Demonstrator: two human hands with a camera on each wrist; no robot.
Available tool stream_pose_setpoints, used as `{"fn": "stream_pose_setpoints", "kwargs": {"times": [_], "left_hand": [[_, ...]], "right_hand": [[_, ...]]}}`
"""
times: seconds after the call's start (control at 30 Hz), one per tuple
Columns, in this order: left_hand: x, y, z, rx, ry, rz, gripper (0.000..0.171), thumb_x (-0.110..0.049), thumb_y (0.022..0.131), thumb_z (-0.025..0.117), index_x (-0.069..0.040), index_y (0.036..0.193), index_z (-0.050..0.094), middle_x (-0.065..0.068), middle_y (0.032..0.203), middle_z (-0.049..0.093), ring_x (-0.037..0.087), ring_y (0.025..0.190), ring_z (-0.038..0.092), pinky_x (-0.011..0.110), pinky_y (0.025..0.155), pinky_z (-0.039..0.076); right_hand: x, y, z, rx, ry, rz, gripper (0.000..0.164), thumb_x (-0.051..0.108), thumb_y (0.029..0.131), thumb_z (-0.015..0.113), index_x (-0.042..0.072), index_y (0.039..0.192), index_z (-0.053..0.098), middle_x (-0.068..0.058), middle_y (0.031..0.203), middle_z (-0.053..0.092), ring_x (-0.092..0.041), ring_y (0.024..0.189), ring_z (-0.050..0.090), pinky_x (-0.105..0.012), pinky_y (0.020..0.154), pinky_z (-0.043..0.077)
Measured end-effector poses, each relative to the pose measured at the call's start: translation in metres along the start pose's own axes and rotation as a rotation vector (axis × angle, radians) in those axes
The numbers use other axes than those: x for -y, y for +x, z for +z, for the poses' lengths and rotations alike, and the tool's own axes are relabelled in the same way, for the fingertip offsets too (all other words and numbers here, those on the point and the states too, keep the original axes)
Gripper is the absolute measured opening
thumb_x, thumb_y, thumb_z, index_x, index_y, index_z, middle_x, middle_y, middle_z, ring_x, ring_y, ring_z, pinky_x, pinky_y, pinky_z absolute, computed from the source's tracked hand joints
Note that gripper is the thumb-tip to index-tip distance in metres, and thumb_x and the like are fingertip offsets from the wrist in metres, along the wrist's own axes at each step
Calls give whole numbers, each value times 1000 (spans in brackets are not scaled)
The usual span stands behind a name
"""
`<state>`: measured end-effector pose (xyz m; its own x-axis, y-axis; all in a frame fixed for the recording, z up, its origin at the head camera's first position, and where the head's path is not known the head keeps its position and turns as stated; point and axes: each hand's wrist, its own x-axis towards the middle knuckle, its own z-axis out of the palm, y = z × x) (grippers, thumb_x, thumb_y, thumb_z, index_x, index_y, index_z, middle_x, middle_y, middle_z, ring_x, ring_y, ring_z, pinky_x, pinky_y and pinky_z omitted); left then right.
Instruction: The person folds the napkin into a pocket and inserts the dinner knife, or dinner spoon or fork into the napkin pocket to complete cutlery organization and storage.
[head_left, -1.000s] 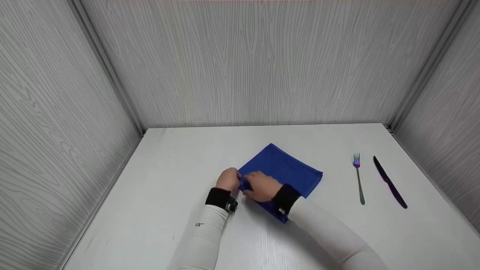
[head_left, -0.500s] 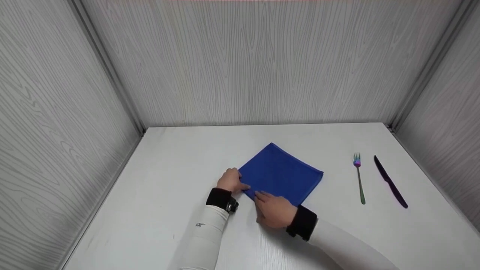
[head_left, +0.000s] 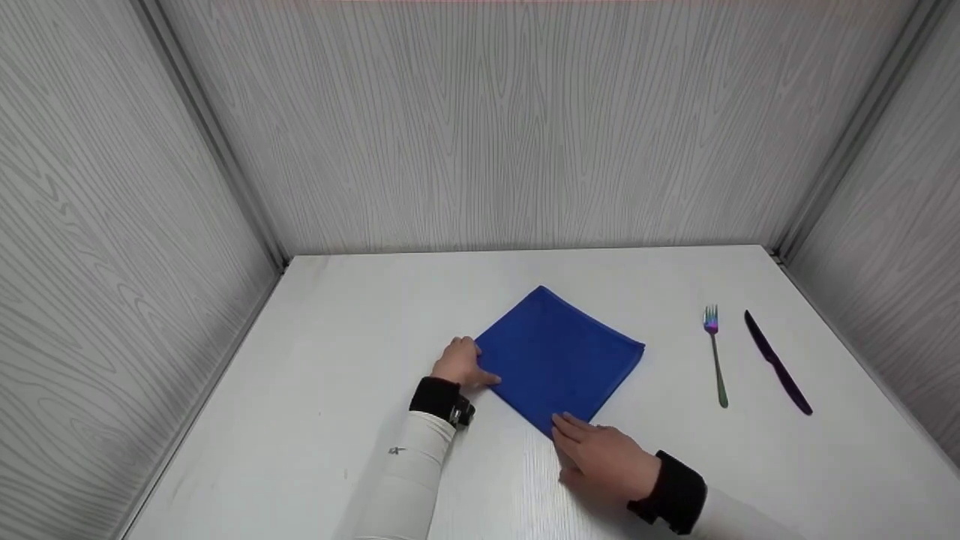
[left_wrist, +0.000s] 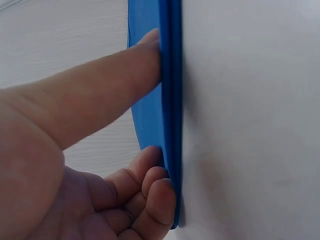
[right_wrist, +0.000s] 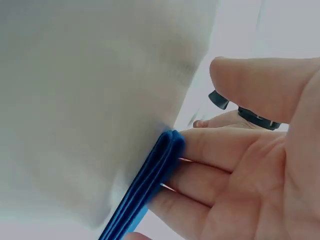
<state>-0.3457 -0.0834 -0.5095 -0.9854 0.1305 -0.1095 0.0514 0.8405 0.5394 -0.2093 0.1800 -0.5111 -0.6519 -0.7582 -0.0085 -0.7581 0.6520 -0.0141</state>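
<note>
A blue cloth (head_left: 559,356), folded into a square of several layers, lies flat on the white table with one corner towards the person. My left hand (head_left: 459,365) rests at its left corner. In the left wrist view the thumb (left_wrist: 115,82) reaches onto the cloth's edge (left_wrist: 172,115), while bent fingertips (left_wrist: 162,197) touch the edge lower down. Straight fingers of my right hand (head_left: 604,457) lie on the near corner. The right wrist view shows them flat over the stacked folds (right_wrist: 145,187), with the right thumb (right_wrist: 260,80) held away from the cloth.
To the right of the cloth lie a rainbow-coloured fork (head_left: 715,356) and a dark purple knife (head_left: 778,364), tines and blade pointing away. Grey wood-grain panels (head_left: 480,127) enclose the white table (head_left: 352,322) at the back and both sides.
My right hand has slid from beside the left hand along the cloth's near-left edge to the near corner. The cloth's left part, bunched under the fingers before, now lies flat. The left hand stays at its corner.
</note>
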Motion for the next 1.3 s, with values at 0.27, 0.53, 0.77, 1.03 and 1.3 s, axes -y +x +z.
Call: {"fn": "stream_pose_setpoints", "kwargs": {"times": [0.27,0.53,0.77,1.03,1.3], "left_hand": [[1,0,2,-2,-8,-3,63,-31,81,93,4,124,63,22,124,62,38,121,60,51,105,51],[4,1,-2,41,-36,17,68,-29,79,94,5,128,61,23,127,60,39,124,58,50,109,49],[6,0,-3,55,-23,49,73,-31,77,95,5,129,59,23,127,58,39,125,56,52,109,49],[6,-1,-1,55,-17,50,73,-32,78,94,4,129,58,23,129,57,40,127,55,53,108,49],[4,0,-1,60,-10,35,73,-32,77,95,3,129,58,22,129,57,39,128,55,52,109,49]], "right_hand": [[-2,-11,-1,4,24,1,59,36,100,73,-4,141,63,-23,146,63,-35,136,61,-39,95,60],[-1,-10,-1,14,16,5,61,38,100,73,-4,142,62,-23,146,63,-35,136,61,-40,97,60],[-1,-10,-2,23,44,19,62,38,100,73,-5,143,61,-24,148,61,-36,138,59,-42,98,59],[-1,-10,-3,62,123,60,64,37,99,74,-5,145,58,-24,153,56,-37,143,54,-45,100,58],[-2,-11,-3,60,103,50,65,41,100,72,-4,145,59,-24,152,57,-36,143,54,-43,98,59]]}}
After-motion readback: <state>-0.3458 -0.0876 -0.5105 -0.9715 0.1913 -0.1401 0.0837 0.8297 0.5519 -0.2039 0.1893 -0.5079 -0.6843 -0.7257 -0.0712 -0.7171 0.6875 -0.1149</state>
